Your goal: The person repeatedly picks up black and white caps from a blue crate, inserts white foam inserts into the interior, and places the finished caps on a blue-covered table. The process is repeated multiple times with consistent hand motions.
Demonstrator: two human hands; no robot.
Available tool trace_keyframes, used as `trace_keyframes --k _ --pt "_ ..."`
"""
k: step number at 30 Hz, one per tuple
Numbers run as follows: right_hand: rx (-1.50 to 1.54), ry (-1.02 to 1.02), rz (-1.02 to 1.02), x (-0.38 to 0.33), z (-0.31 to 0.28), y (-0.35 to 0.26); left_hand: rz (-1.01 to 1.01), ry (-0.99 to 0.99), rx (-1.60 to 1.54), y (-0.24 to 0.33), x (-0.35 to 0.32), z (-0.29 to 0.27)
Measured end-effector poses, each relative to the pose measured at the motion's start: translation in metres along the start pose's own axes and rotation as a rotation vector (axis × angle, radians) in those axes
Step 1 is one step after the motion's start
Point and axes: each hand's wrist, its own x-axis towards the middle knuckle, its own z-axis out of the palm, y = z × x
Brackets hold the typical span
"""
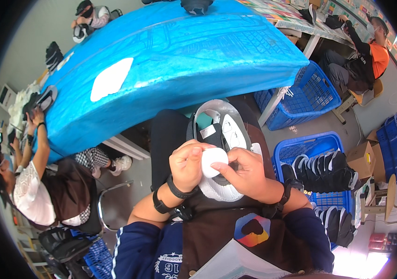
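Observation:
Between my hands is a small white rounded piece (pixel 211 158), flat and smooth-looking; its exact kind I cannot tell. My left hand (pixel 185 160) pinches its left side, with the fingers curled. From the right, my right hand (pixel 246 171) grips it too, thumb pressed on its face. Below and beyond them a white, grey and black cap-like article (pixel 239 126) rests on my lap, its hollow side up with a pale label inside. My hands hide part of it.
Ahead stands a table under a blue cover (pixel 184 60), with a white sheet piece (pixel 111 80) on it. To my right, a blue basket (pixel 308 139) holds several stacked black-and-white caps (pixel 322 169); another blue basket (pixel 310 100) stands beyond. Co-workers sit left (pixel 40 181), far left and far right.

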Motion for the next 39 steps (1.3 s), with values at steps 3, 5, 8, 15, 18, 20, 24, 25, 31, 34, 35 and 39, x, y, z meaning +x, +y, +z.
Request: trace_keyframes --k 3,5,8,15,18,20,24,25,31,34,35,39 --pt "-0.04 0.006 0.003 -0.002 0.001 0.002 0.033 0.029 0.057 0.0 0.0 0.001" --pt "-0.035 0.031 -0.017 -0.004 0.004 0.004 0.023 0.058 0.075 0.002 0.0 0.002" --pt "-0.043 0.039 -0.005 -0.007 0.005 0.01 0.047 0.059 0.162 0.0 0.003 0.001" --pt "0.24 0.056 0.086 -0.009 -0.001 0.025 0.023 -0.16 -0.241 -0.006 0.005 -0.004" --pt "0.477 0.092 0.041 -0.01 0.003 0.029 0.016 -0.232 0.026 -0.003 0.005 -0.012" --pt "0.549 0.081 0.098 -0.013 0.007 0.03 0.065 -0.271 0.189 0.0 0.006 -0.019" --pt "0.609 0.05 0.127 -0.017 0.009 0.033 0.126 -0.233 0.319 0.001 0.006 -0.026" --pt "0.573 0.08 0.106 -0.016 0.009 0.034 0.132 -0.234 0.313 -0.001 0.007 -0.025" --pt "0.477 0.061 0.072 -0.011 0.005 0.041 -0.076 -0.344 -0.056 -0.014 0.005 -0.008" --pt "0.654 -0.136 0.044 -0.001 -0.01 0.044 -0.172 -0.437 -0.192 -0.007 0.007 -0.018" --pt "0.745 -0.183 0.011 0.002 -0.016 0.044 -0.235 -0.491 -0.212 -0.002 0.009 -0.025" --pt "0.327 -0.284 0.272 0.003 -0.037 0.039 -0.354 -0.662 -0.121 0.011 0.017 -0.037"
